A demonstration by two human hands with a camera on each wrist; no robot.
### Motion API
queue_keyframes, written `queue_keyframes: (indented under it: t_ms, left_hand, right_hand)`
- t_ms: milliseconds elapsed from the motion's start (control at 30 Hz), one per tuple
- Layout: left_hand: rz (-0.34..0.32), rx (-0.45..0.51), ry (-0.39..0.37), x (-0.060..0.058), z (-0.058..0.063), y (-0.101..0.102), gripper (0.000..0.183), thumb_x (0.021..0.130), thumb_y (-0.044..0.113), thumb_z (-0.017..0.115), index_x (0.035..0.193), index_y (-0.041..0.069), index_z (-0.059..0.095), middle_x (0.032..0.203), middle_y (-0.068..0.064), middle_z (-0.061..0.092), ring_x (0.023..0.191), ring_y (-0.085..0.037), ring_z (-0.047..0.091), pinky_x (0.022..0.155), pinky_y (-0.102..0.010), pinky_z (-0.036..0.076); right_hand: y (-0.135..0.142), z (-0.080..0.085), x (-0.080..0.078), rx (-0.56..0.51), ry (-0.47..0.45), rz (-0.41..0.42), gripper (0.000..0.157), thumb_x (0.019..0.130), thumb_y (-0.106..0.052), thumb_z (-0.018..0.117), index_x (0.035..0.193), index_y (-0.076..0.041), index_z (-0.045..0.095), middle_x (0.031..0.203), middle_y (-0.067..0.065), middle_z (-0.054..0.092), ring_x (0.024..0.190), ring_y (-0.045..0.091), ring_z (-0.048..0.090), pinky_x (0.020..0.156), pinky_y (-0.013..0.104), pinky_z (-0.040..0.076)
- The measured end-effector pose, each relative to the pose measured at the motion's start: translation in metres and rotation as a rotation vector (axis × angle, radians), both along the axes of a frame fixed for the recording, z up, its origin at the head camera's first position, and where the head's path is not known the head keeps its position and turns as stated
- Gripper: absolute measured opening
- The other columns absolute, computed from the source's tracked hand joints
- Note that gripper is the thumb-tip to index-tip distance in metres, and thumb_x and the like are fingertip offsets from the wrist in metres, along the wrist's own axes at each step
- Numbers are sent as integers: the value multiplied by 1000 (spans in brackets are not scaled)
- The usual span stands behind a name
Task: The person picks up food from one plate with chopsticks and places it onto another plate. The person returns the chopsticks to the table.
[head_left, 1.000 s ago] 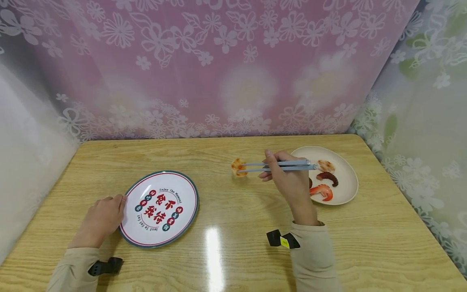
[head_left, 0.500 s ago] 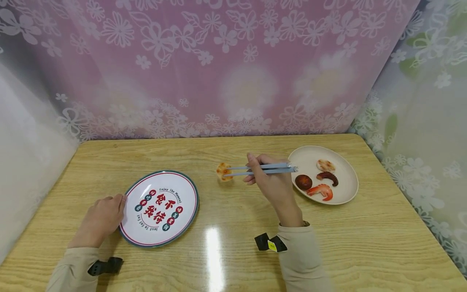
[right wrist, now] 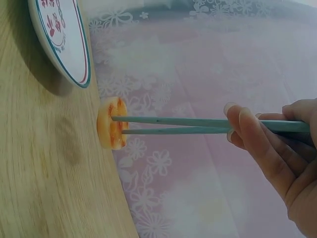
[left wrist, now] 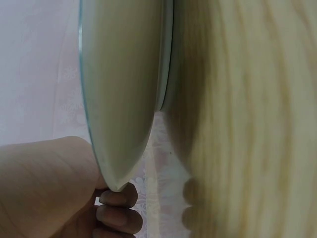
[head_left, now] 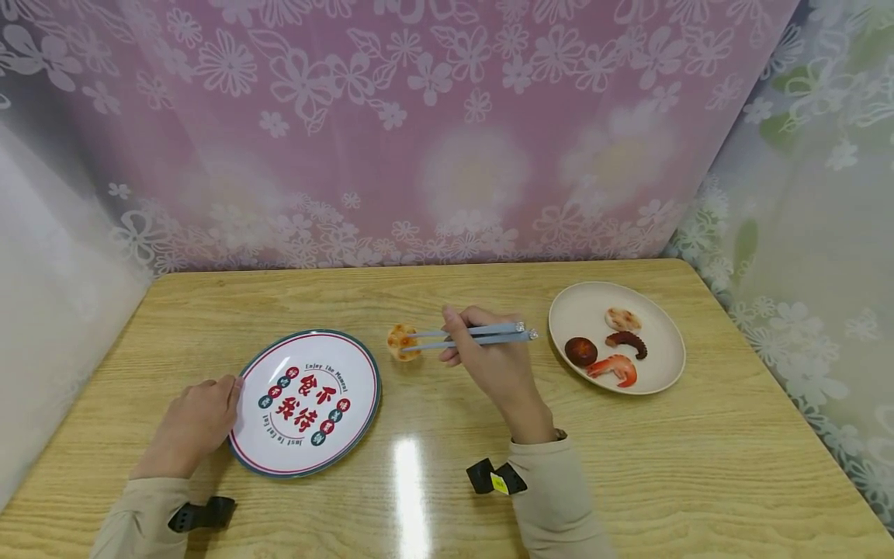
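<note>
My left hand (head_left: 195,425) grips the left rim of a white plate (head_left: 251,419) with a dark green and red edge and red characters. In the left wrist view, its fingers (left wrist: 119,218) curl under the rim of that plate (left wrist: 116,99). My right hand (head_left: 492,373) holds a pair of light blue chopsticks (head_left: 489,334), which point left. At their tips is a round, yellowish food piece with browned spots (head_left: 402,342), like a seared scallop. The right wrist view shows the piece (right wrist: 111,124) off the table with its shadow beside it, a short way from the plate's rim.
A cream plate (head_left: 660,373) at the right holds a brown mushroom cap (head_left: 580,351), a shrimp (head_left: 618,370), a dark red tentacle (head_left: 628,341) and a pale grilled slice (head_left: 622,319). Behind the wooden table (head_left: 447,497) hangs a pink floral curtain (head_left: 447,155).
My right hand has moved left and slightly nearer with the chopsticks and scallop-like piece, close to the white plate's right rim. The mushroom cap has come into view. My left hand stays put.
</note>
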State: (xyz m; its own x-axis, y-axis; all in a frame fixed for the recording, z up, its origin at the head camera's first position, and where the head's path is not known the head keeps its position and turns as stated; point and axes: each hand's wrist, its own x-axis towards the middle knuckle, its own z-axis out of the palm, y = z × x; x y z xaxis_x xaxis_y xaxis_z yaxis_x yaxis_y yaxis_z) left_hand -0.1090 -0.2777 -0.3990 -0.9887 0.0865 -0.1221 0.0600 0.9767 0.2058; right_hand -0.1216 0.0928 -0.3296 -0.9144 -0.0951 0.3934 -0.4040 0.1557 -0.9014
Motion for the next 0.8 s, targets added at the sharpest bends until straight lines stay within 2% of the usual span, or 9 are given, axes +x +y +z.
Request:
queue_keyframes:
  t_ms: [100, 267, 400, 600, 800]
  left_hand:
    - [-1, 1, 2, 0, -1, 0, 28, 101, 12, 42, 102, -13, 54, 76, -18, 54, 70, -33, 53, 64, -49, 44]
    - [-5, -2, 13, 0, -1, 0, 28, 101, 12, 42, 103, -14, 54, 76, -19, 54, 71, -34, 54, 66, -52, 45]
    - [-15, 2, 32, 1, -2, 0, 28, 101, 11, 42, 101, -14, 54, 76, -19, 54, 71, -35, 55, 66, -53, 46]
    - [-14, 7, 27, 1, -1, 0, 28, 101, 11, 41, 101, -14, 54, 76, -19, 55, 71, -35, 56, 67, -53, 46]
    - [-14, 6, 24, 2, 1, 1, 28, 101, 11, 41, 99, -13, 54, 75, -18, 54, 71, -35, 56, 66, -52, 46]
  right_hand:
    - [-4, 0, 0, -9, 14, 15, 27, 97, -12, 59, 78, 5, 69, 65, 13, 67, 53, 29, 66, 48, 35, 54]
    - [-13, -1, 2, -31, 23, 49, 27, 96, -12, 60, 77, 5, 69, 66, 13, 66, 53, 29, 66, 48, 33, 54]
    - [-22, -1, 4, -29, 27, 67, 26, 96, -10, 60, 75, 4, 69, 65, 14, 66, 52, 23, 66, 48, 34, 54]
    - [-31, -4, 5, -19, 72, 91, 27, 96, -7, 60, 72, 4, 67, 65, 12, 66, 52, 26, 66, 48, 34, 54]
    - [-39, -4, 6, -2, 56, 100, 27, 95, -8, 60, 71, 3, 67, 64, 10, 66, 51, 15, 66, 48, 33, 54]
